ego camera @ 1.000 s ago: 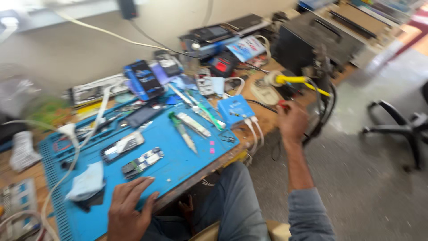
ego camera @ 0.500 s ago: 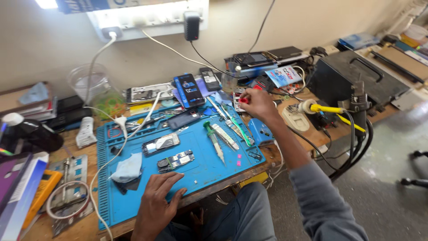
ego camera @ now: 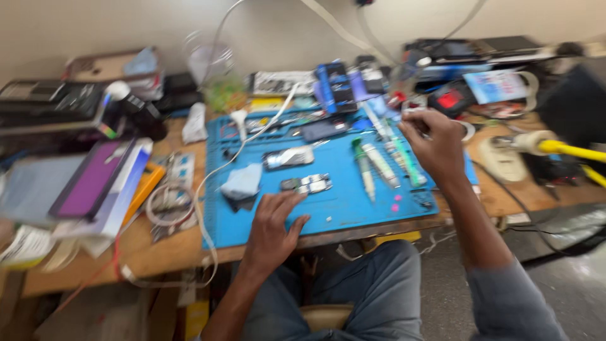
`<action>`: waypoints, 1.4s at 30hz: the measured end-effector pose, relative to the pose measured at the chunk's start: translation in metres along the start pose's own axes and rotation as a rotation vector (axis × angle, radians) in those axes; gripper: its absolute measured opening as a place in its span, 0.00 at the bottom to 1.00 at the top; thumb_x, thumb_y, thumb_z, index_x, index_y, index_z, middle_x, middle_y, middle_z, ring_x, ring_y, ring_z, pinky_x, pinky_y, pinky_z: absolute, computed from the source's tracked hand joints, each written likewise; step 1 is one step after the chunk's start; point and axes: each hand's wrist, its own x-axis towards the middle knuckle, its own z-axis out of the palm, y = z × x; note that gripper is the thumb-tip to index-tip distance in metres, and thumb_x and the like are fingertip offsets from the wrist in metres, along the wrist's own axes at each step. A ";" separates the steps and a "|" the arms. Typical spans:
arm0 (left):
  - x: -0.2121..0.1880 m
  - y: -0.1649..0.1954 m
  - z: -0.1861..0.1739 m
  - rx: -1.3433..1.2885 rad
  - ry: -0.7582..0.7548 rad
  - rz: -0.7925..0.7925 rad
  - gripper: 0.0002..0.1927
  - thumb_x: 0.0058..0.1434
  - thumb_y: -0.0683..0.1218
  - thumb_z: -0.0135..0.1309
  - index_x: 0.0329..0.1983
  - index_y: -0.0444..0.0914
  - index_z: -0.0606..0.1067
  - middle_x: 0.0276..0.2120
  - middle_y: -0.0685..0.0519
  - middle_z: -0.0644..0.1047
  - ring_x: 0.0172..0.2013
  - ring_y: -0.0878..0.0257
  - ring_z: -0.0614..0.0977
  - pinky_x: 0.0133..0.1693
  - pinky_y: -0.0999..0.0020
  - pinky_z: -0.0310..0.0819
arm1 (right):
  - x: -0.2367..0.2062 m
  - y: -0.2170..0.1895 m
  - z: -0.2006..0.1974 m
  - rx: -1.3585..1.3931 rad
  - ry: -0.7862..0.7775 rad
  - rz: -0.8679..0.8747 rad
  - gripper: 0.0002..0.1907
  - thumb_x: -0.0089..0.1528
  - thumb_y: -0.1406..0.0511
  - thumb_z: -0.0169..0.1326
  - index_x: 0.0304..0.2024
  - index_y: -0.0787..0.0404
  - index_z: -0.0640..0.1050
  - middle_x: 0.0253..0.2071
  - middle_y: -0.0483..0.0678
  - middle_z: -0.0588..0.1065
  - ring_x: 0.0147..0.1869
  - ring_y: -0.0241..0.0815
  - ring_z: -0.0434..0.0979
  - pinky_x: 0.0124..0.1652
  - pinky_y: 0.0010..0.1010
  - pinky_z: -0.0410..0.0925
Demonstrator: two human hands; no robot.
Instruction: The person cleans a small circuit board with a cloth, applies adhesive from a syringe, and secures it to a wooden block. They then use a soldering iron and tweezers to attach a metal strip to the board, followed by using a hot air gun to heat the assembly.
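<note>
Left hand (ego camera: 273,221) lies flat and slack on the blue work mat (ego camera: 328,215), just below a small circuit board (ego camera: 307,184). Right hand (ego camera: 435,146) hovers curled above the mat's right edge, beside green-tipped tools (ego camera: 365,167); whether it grips anything cannot be told through the blur.

Grey-blue trousers, matching long sleeve on the right arm, bare hands

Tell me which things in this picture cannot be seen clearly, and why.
- Right hand, head view: motion blur hides whether its grip holds anything.
- Small board beside the left hand: parts too blurred to tell.
- Black box: cut off by the right edge.
</note>
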 end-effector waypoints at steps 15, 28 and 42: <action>0.035 -0.033 -0.010 0.183 -0.166 -0.057 0.35 0.58 0.45 0.65 0.69 0.36 0.67 0.50 0.46 0.79 0.53 0.49 0.76 0.53 0.52 0.66 | -0.133 -0.093 0.045 0.102 -0.080 0.050 0.12 0.61 0.73 0.63 0.47 0.59 0.81 0.45 0.48 0.81 0.49 0.44 0.81 0.47 0.34 0.73; -0.008 -0.022 -0.031 0.281 -0.101 -0.143 0.37 0.58 0.45 0.64 0.70 0.34 0.66 0.54 0.49 0.79 0.54 0.53 0.75 0.51 0.54 0.65 | -0.108 -0.110 0.044 0.129 -0.502 -0.076 0.24 0.59 0.70 0.62 0.59 0.59 0.76 0.46 0.45 0.81 0.52 0.46 0.78 0.52 0.40 0.70; -0.007 -0.019 -0.037 0.161 -0.175 -0.088 0.36 0.56 0.47 0.65 0.68 0.37 0.67 0.53 0.53 0.81 0.56 0.53 0.74 0.56 0.52 0.62 | -0.056 -0.077 0.061 -0.017 -0.402 -0.192 0.24 0.57 0.72 0.63 0.55 0.56 0.77 0.41 0.46 0.80 0.46 0.51 0.77 0.48 0.43 0.69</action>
